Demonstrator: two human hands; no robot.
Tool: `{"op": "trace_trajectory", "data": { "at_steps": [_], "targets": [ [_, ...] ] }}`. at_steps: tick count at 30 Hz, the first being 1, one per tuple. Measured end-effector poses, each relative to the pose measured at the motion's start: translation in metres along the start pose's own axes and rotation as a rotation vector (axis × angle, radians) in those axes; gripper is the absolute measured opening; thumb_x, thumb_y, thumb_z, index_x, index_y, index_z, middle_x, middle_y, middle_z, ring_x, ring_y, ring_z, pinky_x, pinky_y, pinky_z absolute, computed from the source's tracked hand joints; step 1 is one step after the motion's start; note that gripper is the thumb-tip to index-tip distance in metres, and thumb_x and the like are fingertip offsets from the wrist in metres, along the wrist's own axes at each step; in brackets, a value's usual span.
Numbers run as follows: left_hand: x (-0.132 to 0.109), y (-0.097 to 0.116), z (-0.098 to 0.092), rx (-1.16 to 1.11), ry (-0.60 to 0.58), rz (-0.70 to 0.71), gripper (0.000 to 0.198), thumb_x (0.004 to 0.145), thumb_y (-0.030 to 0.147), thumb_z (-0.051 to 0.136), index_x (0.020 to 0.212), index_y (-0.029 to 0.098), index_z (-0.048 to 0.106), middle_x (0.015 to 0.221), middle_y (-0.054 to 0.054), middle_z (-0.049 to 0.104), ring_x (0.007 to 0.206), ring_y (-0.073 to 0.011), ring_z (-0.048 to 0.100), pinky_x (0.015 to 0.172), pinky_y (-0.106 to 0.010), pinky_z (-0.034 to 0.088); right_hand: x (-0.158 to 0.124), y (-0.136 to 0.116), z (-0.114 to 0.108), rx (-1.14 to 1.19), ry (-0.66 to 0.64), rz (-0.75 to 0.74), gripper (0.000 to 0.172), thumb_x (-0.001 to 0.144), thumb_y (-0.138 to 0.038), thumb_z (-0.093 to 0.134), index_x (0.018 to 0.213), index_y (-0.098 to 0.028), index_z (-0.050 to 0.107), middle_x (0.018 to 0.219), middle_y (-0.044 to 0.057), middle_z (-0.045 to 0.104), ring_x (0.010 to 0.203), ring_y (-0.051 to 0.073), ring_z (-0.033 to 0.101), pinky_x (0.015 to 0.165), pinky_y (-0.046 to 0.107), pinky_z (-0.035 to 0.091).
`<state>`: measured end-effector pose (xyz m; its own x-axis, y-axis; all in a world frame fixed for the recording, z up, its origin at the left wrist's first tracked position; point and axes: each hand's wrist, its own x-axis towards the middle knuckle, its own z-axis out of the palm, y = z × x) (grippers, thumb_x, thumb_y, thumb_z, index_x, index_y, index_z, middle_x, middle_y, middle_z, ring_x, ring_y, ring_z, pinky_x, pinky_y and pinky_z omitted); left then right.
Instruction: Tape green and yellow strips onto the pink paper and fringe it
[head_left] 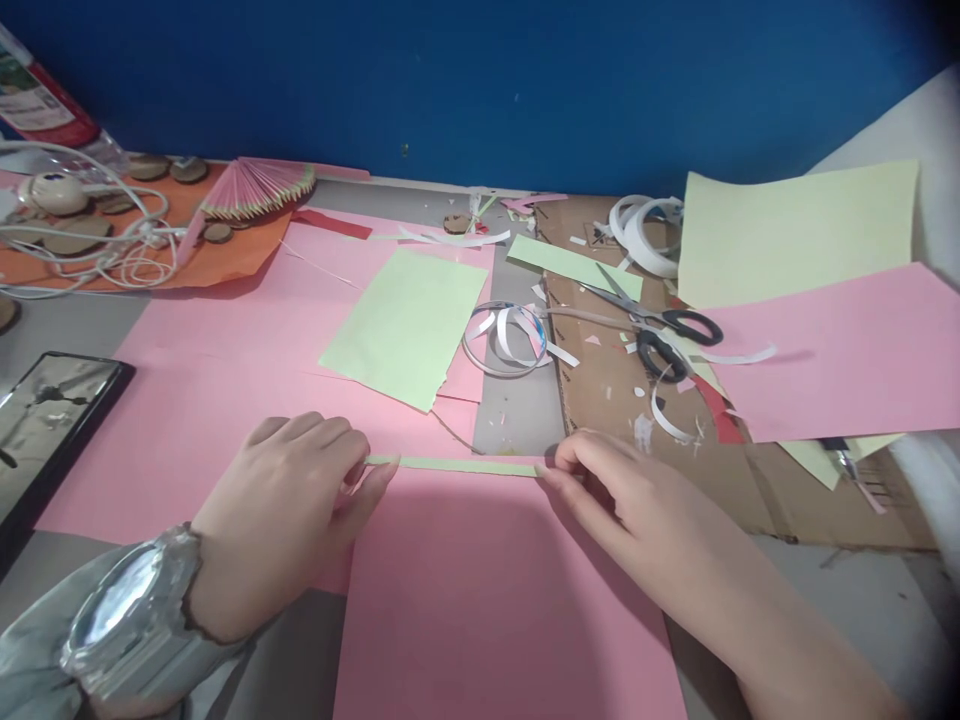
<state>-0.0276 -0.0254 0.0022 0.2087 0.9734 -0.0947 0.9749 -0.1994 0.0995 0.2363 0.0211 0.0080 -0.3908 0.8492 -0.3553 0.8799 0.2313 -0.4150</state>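
A narrow light-green paper strip [472,466] lies along the far edge of a pink paper sheet [510,600]. My left hand [292,500], with a large watch on its wrist, pinches the strip's left end between thumb and fingers. At the other end, my right hand [611,490] is closed in the same kind of pinch. Whether the strip is a separate piece or joined to the pink sheet I cannot tell. Just beyond my hands rests a light-green paper sheet [405,325] on larger pink paper [217,380].
Black-handled scissors [660,325], tape rolls [645,235] and paper scraps lie on cardboard [600,400] at the right. Pink and pale-green sheets [847,350] sit further right. To the left are a phone [52,430], tangled white cables [142,240] and a folded paper fan [259,190].
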Motion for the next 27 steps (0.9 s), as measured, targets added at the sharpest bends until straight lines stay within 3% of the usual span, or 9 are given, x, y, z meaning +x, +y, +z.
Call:
{"op": "trace_trajectory", "data": {
  "at_steps": [9,20,27],
  "targets": [
    [0.0004,-0.0019,-0.0036,-0.097,-0.090,-0.036,0.042,0.089,0.046,0.042,0.058,0.021,0.032,0.056,0.002,0.040,0.055,-0.0152,0.039,0.061,-0.032,0.031,-0.0015,-0.0015,-0.0030,0.005,0.009,-0.013,0.026,0.094,-0.038,0.039,0.073,-0.023,0.042,0.067,-0.004,0.055,0.051,0.011,0.050,0.046,0.023,0.032],
    [0.0008,-0.0037,-0.0008,-0.067,-0.076,-0.027,0.043,0.086,0.052,0.044,0.059,0.020,0.039,0.058,0.002,0.044,0.057,-0.0156,0.042,0.061,-0.031,0.032,0.0013,0.0006,-0.0014,-0.023,-0.005,-0.006,0.026,0.094,-0.040,0.037,0.074,-0.024,0.040,0.069,-0.004,0.055,0.056,0.012,0.051,0.049,0.023,0.033],
    [0.0018,-0.0006,-0.0045,-0.087,-0.083,-0.008,0.034,0.092,0.033,0.035,0.060,0.020,0.037,0.059,0.001,0.045,0.060,-0.0172,0.043,0.063,-0.033,0.031,0.0012,-0.0016,-0.0034,-0.019,0.008,-0.022,0.025,0.094,-0.037,0.039,0.073,-0.023,0.042,0.066,-0.004,0.055,0.051,0.011,0.049,0.046,0.023,0.031]
  ]
}}
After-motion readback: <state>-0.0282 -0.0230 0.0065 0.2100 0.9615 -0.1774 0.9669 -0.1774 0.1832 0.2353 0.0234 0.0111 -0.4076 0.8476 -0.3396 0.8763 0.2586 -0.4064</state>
